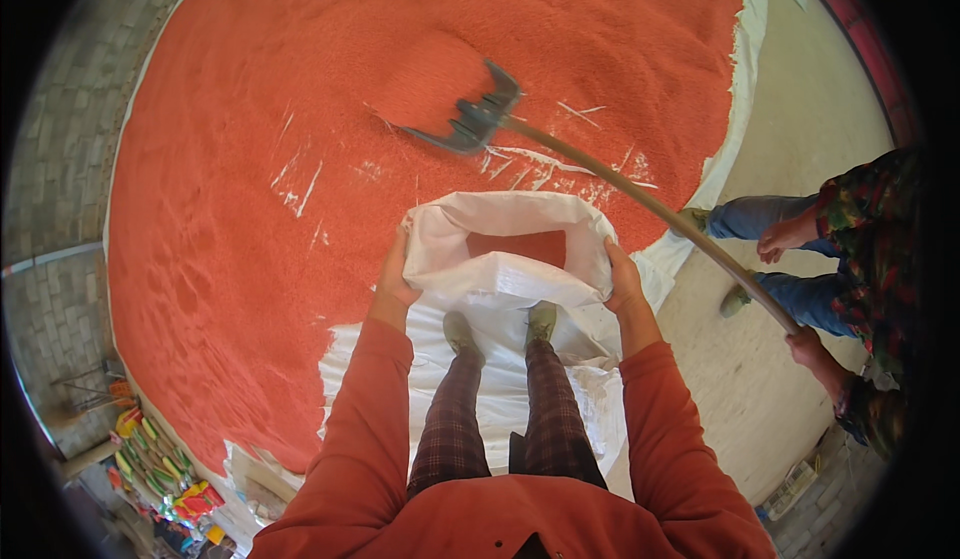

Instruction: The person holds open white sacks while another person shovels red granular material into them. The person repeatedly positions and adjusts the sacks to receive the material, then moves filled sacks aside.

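Note:
Between my hands a white woven sack (506,281) hangs with its mouth spread wide. My left hand (397,272) grips the left side of the rim, and my right hand (621,274) grips the right side. Red-orange granules (517,248) lie inside the sack; how deep they go I cannot tell. Just beyond the sack a dark plastic scoop shovel (480,120) bears a heap of the same granules. Its long wooden handle (637,195) runs right to a co-worker's hand (808,345).
A broad layer of red-orange granules (225,259) covers a white sheet (360,364) around me. The co-worker (862,259) stands on the concrete floor (795,109) at right. Colourful packages (161,469) are piled at lower left by a block wall (56,146).

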`<state>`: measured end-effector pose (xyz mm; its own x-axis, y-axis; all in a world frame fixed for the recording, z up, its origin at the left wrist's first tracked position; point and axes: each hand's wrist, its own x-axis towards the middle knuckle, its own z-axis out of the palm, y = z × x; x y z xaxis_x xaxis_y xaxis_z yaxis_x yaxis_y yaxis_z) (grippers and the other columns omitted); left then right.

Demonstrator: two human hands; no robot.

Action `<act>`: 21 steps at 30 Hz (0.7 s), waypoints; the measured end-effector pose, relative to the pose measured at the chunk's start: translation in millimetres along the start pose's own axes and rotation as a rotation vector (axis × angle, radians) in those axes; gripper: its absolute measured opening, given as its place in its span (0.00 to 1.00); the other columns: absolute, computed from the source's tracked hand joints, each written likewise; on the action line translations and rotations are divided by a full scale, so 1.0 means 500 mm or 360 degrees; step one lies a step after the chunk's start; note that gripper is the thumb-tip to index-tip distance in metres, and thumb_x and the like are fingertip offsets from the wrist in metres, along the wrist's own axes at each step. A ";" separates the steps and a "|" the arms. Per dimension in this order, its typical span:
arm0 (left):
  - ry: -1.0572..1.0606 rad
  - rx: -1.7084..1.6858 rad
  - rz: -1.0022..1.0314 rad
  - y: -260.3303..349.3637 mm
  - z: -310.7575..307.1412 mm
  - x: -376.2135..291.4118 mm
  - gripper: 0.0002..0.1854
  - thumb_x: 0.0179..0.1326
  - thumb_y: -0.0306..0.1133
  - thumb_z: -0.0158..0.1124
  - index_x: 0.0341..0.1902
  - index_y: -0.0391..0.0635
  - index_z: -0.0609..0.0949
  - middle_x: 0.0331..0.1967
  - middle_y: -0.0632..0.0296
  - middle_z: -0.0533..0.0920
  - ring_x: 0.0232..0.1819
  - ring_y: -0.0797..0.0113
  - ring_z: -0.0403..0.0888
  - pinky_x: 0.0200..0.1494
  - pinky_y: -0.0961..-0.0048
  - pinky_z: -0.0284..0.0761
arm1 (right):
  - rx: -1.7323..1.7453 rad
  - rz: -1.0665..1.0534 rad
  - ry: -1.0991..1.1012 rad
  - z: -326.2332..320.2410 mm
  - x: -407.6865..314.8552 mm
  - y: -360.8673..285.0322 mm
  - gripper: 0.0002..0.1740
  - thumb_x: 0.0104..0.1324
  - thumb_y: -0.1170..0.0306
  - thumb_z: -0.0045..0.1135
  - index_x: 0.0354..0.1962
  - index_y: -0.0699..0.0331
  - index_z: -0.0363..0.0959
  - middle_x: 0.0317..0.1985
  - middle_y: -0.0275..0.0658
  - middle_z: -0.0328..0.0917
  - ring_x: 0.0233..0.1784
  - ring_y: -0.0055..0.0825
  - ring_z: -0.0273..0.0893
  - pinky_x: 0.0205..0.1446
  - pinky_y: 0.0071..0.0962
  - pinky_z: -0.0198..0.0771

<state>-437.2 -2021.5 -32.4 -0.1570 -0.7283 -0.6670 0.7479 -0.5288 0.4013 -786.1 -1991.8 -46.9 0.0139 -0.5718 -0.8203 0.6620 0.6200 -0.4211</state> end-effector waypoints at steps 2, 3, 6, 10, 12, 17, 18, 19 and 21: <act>0.0059 -0.0030 -0.0004 0.003 -0.002 0.004 0.26 0.64 0.52 0.44 0.59 0.47 0.68 0.56 0.57 0.71 0.57 0.60 0.69 0.59 0.61 0.65 | 0.0006 0.0040 -0.0065 0.001 0.002 -0.001 0.17 0.65 0.58 0.45 0.43 0.62 0.69 0.37 0.35 0.73 0.36 0.27 0.72 0.40 0.29 0.70; -0.0039 -0.0036 -0.0016 0.003 -0.002 0.006 0.26 0.64 0.52 0.44 0.59 0.47 0.68 0.56 0.57 0.71 0.57 0.60 0.69 0.59 0.61 0.65 | 0.0003 0.0025 -0.0037 0.000 0.003 0.000 0.17 0.65 0.58 0.45 0.43 0.62 0.69 0.37 0.35 0.73 0.36 0.26 0.72 0.40 0.29 0.70; -0.0103 -0.0042 -0.0042 0.002 -0.002 0.008 0.26 0.65 0.52 0.43 0.59 0.47 0.68 0.57 0.57 0.71 0.57 0.60 0.69 0.60 0.60 0.65 | 0.0006 0.0034 -0.0021 -0.005 0.007 0.005 0.17 0.65 0.58 0.45 0.43 0.62 0.69 0.37 0.34 0.73 0.36 0.26 0.71 0.40 0.29 0.70; -0.0051 0.0004 -0.0040 0.003 0.001 0.009 0.26 0.65 0.52 0.43 0.58 0.47 0.68 0.57 0.57 0.71 0.57 0.60 0.69 0.60 0.61 0.65 | -0.0004 0.0040 -0.0017 -0.013 0.006 0.012 0.17 0.65 0.57 0.46 0.43 0.61 0.69 0.36 0.33 0.73 0.35 0.25 0.71 0.39 0.28 0.69; -0.0009 0.0004 -0.0057 0.005 0.003 0.009 0.26 0.65 0.52 0.43 0.58 0.47 0.68 0.56 0.58 0.71 0.57 0.61 0.69 0.60 0.61 0.65 | 0.0009 0.0035 -0.0015 -0.015 0.004 0.015 0.17 0.65 0.57 0.46 0.44 0.60 0.68 0.36 0.33 0.73 0.35 0.25 0.71 0.39 0.28 0.69; 0.0031 0.0025 -0.0043 0.008 0.002 0.007 0.26 0.65 0.52 0.43 0.58 0.48 0.68 0.56 0.58 0.71 0.57 0.61 0.69 0.59 0.62 0.66 | 0.0041 0.0033 -0.0055 -0.024 -0.010 0.022 0.18 0.65 0.56 0.46 0.45 0.60 0.67 0.37 0.34 0.72 0.36 0.26 0.71 0.40 0.29 0.70; 0.0002 0.0048 -0.0046 0.008 0.001 0.008 0.26 0.65 0.52 0.43 0.59 0.48 0.68 0.56 0.58 0.71 0.57 0.61 0.68 0.59 0.62 0.65 | 0.0050 0.0034 -0.0035 -0.027 -0.012 0.024 0.18 0.65 0.56 0.46 0.46 0.60 0.67 0.37 0.34 0.72 0.37 0.26 0.71 0.41 0.29 0.70; -0.0008 0.0063 -0.0049 0.007 0.001 0.010 0.26 0.65 0.52 0.43 0.59 0.48 0.68 0.56 0.58 0.71 0.57 0.61 0.68 0.59 0.61 0.65 | 0.0084 0.0043 -0.0040 -0.031 -0.012 0.027 0.19 0.65 0.56 0.46 0.46 0.60 0.67 0.37 0.34 0.72 0.37 0.26 0.71 0.41 0.30 0.70; -0.0039 0.0085 -0.0055 0.005 -0.001 0.016 0.26 0.65 0.52 0.43 0.59 0.48 0.67 0.57 0.58 0.70 0.58 0.60 0.68 0.59 0.61 0.65 | 0.0130 0.0061 -0.0042 -0.040 -0.013 0.033 0.19 0.65 0.56 0.45 0.46 0.61 0.66 0.38 0.35 0.72 0.37 0.27 0.71 0.41 0.30 0.70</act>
<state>-436.3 -2028.3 -36.9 -0.1982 -0.7192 -0.6659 0.7064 -0.5758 0.4116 -790.2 -1967.3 -56.2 0.0595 -0.5633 -0.8241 0.7194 0.5965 -0.3558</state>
